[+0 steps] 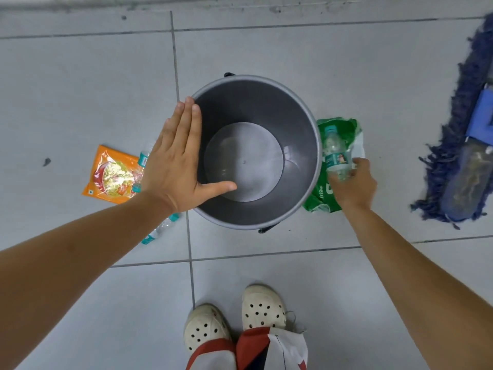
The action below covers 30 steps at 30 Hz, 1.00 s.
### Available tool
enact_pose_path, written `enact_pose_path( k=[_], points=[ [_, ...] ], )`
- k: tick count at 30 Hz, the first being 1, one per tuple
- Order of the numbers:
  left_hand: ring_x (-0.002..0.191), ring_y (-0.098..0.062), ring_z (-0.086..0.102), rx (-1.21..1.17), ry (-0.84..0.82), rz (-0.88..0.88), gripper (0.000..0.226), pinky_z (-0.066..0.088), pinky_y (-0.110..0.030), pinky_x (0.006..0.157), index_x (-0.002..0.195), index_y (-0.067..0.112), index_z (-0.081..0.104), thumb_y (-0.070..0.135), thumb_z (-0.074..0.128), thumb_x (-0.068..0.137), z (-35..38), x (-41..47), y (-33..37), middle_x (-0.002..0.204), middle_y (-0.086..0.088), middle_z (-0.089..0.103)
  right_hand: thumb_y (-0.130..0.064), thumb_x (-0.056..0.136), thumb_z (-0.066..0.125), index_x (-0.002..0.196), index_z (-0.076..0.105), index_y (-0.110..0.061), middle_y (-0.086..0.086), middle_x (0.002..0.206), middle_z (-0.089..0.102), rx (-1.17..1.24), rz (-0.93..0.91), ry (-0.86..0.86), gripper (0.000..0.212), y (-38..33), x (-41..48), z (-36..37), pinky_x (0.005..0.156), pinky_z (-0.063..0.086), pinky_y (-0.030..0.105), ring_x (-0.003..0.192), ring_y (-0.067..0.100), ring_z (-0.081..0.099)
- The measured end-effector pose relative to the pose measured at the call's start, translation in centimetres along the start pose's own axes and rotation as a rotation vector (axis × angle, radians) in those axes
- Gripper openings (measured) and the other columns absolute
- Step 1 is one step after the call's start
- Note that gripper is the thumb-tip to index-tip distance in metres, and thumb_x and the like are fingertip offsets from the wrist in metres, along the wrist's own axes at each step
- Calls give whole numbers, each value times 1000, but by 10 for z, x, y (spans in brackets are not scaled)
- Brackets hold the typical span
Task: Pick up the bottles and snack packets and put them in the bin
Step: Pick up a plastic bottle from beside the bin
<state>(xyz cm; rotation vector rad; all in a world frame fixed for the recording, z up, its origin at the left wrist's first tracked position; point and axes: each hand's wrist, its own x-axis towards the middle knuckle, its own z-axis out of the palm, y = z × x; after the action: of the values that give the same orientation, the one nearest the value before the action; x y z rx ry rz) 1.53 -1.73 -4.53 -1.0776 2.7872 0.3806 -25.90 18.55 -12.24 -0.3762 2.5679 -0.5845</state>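
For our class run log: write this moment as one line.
bin: looks empty | right hand: grip on bottle over green packet | left hand: open

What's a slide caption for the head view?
Right hand grips bottle beside empty bin; left hand open.

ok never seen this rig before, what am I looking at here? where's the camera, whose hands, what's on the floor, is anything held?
No machine here: a person wears one wide-angle camera on the head, looking down at their own arms and shoes. The grey bin stands on the tiled floor and looks empty. The left hand is open and flat, over the bin's rim. The right hand has its fingers closed on a small clear water bottle, above a green packet. Left of the bin lie an orange snack packet and more clear bottles, partly hidden by the arm. A blue mop lies at right.
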Motion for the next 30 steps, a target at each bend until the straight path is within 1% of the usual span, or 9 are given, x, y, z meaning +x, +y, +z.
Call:
enact_pose_path(
  k=[2,6,10,13,15,17,20,24,30],
  points=[
    [150,-23,-9,-6,-16,1,123,3,-38,122,152,7,-5,93,26,69,-2,-1,0,163,-11,-4,-32,74,75,119,52,-20,1,97,67,209,25,116,52,-16,-19,-26,50,41,5,69,1,61],
    [150,-24,-9,-13,-35,-3,123,4,-39,122,152,7,-5,93,25,69,-6,-1,2,163,-12,-5,-40,71,72,105,56,-34,-17,87,65,430,-248,195,38,-61,-67,-70,67,53,17,74,-3,64],
    [150,-24,-9,-25,-48,-8,125,1,-38,122,152,6,-5,93,26,67,-7,-2,3,163,-12,-6,-56,84,60,117,52,-26,-9,98,69,434,-411,58,46,-93,-92,-70,77,53,17,88,0,66],
    [150,-25,-8,-37,-38,-4,126,1,-38,122,152,6,-5,94,26,66,-7,-2,2,163,-12,-5,-67,85,50,124,51,-18,3,111,68,465,-304,166,63,-88,-75,-64,76,51,14,90,-2,63],
    [150,-25,-6,-53,-20,6,126,4,-40,122,152,6,-5,94,25,66,-6,-2,2,163,-13,-3,-71,84,48,131,47,-19,-1,128,59,378,-247,233,70,-73,-51,-59,83,52,19,102,1,59],
    [150,-26,-5,-60,-7,9,125,6,-41,122,152,7,-5,93,23,67,-6,-3,2,163,-14,-2,-69,85,50,142,38,-19,3,143,45,159,-281,208,76,-53,-25,-46,101,47,42,124,18,49],
    [150,-26,-5,-50,-7,15,126,6,-41,122,152,5,-5,94,20,66,-4,-2,1,163,-15,-2,-71,80,54,152,15,-32,9,161,13,-318,-296,-20,91,-27,11,-20,110,29,57,144,37,19],
    [150,-29,-2,-46,-1,24,127,10,-45,122,152,3,-3,95,17,65,-4,-2,2,162,-17,0,-74,69,61,150,-3,-45,6,162,-11,-710,-333,-283,108,-5,40,20,108,23,69,145,48,0],
    [150,-29,-2,-38,7,24,128,9,-45,122,152,4,-2,96,10,64,-3,-2,2,162,-15,0,-70,70,66,150,-7,-45,3,161,-19,-763,-126,-508,111,21,51,60,104,19,74,143,50,-11]
  ],
)
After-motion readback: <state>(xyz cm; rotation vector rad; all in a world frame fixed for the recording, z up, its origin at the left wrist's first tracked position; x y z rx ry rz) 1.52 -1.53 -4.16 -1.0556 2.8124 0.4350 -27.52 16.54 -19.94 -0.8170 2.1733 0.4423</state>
